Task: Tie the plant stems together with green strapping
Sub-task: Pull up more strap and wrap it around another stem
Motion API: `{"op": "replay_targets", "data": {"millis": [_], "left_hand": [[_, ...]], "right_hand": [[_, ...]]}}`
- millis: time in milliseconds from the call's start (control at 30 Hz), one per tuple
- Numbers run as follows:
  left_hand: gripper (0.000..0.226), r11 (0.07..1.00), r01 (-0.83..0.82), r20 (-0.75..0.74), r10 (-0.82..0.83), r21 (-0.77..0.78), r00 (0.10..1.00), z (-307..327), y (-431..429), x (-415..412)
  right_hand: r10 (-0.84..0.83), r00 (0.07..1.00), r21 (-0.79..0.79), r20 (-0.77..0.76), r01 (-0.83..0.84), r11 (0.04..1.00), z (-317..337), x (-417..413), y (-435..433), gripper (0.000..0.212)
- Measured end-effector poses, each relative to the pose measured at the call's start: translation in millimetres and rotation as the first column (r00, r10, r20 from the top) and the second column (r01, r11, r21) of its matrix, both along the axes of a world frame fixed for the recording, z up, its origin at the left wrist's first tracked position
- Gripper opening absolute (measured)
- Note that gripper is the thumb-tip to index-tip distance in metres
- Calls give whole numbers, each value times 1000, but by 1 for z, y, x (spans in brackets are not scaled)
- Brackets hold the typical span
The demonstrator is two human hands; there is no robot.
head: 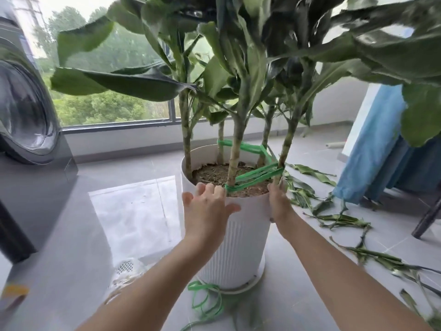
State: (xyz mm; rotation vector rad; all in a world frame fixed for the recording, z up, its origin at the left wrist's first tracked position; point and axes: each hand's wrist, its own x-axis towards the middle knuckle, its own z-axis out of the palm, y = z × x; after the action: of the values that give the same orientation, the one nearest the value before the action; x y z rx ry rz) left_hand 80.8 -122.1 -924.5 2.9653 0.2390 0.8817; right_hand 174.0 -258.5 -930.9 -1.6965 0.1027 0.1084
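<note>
Head view: nearest, at about 7 o'clock from the pot's foot, a loose tangle of green plastic strapping lies on the grey tiled floor. Both bare forearms reach forward to the tall white ribbed plastic pot. The left hand lies open on the rim at about 8 o'clock, fingers spread and nearly straight, thumb splayed across the pot wall. The right hand presses flat against the rim at about 3 o'clock, fingers pointing up and holding nothing. Just past the fingers, several turns of tied green strapping run between the pale green plant stems above the brown soil, touching each stem they loop. Cut green leaves litter the floor from 3 to 5 o'clock. Farther off, a grey front-loading washing machine stands at 9 o'clock and a blue cloth hangs at 2 o'clock.
</note>
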Motion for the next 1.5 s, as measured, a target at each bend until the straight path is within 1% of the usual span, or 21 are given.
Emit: {"op": "replay_targets", "data": {"millis": [67,167,200,300,367,467,500,600,633,700,733,833,867,900,967,1033,1133,1167,1333,1400,1500], "left_hand": [[45,995,102,19,-101,-20,995,2,10,-1],[49,947,284,71,-276,-148,958,8,40,-1],[54,938,310,53,-306,-154,951,11,54,1],[72,931,361,-75,-365,-56,928,22,94,14],[74,922,375,-100,-383,-91,918,26,108,22],[72,919,350,-43,-363,-181,931,20,107,26],[71,924,331,-21,-341,-193,940,15,104,25],[56,942,286,29,-286,-174,958,6,94,21],[53,947,273,47,-269,-169,962,5,89,20],[47,957,230,87,-218,-175,972,2,75,17],[45,964,201,102,-186,-173,977,1,67,15],[45,978,127,100,-111,-167,989,-3,41,13],[46,980,110,92,-95,-168,991,-2,34,12],[47,981,98,88,-84,-168,993,0,26,11],[47,984,76,75,-64,-163,995,2,12,11],[48,985,57,58,-48,-161,997,4,-1,11],[48,983,79,85,-66,-164,994,7,-17,12],[48,982,90,105,-73,-166,992,7,-21,13],[47,984,86,166,-60,-154,984,-2,-27,14],[47,986,92,202,-63,-137,977,-6,-26,15],[44,980,142,254,-104,-137,962,-14,-23,15]], "right_hand": [[-75,997,-27,2,75,997,-6,-6,10,48],[-138,990,2,-12,138,990,-6,-23,27,65],[-161,986,8,-44,162,987,-4,-30,33,66],[-200,973,38,-113,205,978,-10,-33,43,64],[-199,973,27,-113,203,979,-12,-35,46,66],[-206,973,-31,-104,204,979,-12,-36,45,67],[-195,976,-51,-99,191,980,-13,-33,44,66],[-155,984,-61,-93,150,987,-16,-22,36,67],[-134,987,-66,-90,128,990,-16,-17,33,70],[-76,992,-77,-104,68,995,-12,-8,24,85],[-45,990,-72,-132,36,997,-9,-4,18,83],[49,983,-34,-175,-55,998,-5,11,-7,51],[82,980,-17,-183,-86,996,-3,15,-17,49],[132,974,9,-183,-132,991,-3,21,-25,50],[218,960,8,-176,-220,975,-2,29,-36,53],[249,953,16,-170,-250,968,1,34,-45,54],[268,952,-6,-147,-272,962,10,38,-52,37],[273,951,2,-148,-276,961,11,40,-54,36],[298,942,28,-153,-298,954,13,42,-55,33],[296,943,27,-149,-295,955,11,42,-55,36],[281,950,31,-134,-280,960,8,43,-56,41]]}}
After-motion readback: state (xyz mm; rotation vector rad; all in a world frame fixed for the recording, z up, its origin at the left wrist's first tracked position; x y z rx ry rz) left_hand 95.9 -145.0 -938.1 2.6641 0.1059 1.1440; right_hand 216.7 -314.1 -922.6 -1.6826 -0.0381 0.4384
